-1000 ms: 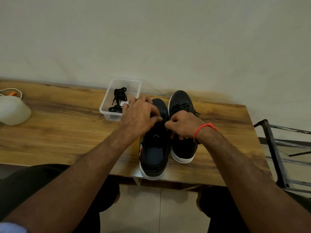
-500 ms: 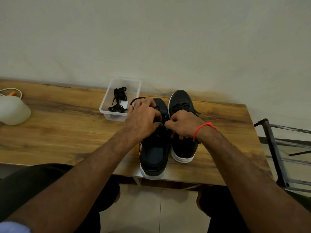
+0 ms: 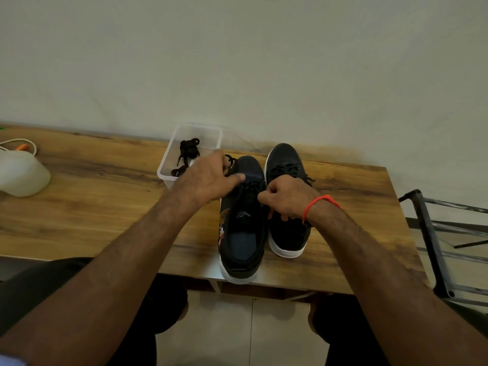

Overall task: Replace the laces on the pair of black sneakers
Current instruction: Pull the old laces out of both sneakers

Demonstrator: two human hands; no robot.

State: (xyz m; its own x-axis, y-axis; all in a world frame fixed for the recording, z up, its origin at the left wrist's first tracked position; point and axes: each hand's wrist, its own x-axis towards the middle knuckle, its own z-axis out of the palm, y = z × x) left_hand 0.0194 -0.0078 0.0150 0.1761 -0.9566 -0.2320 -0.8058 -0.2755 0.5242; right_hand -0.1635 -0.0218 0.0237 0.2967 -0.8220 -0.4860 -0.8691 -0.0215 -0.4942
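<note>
Left hand (image 3: 208, 178) shifted toward container (image 3: 169, 165), pulling lace (image 3: 229, 160).

place: home room | cues: wooden desk (image 3: 92, 207), plain wall (image 3: 237, 62), tiled floor (image 3: 237, 326)

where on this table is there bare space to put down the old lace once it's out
Bare wood lies between the white jug and the clear box, and on the table right of the right sneaker. It is crowded around the left sneaker and both hands.
</note>
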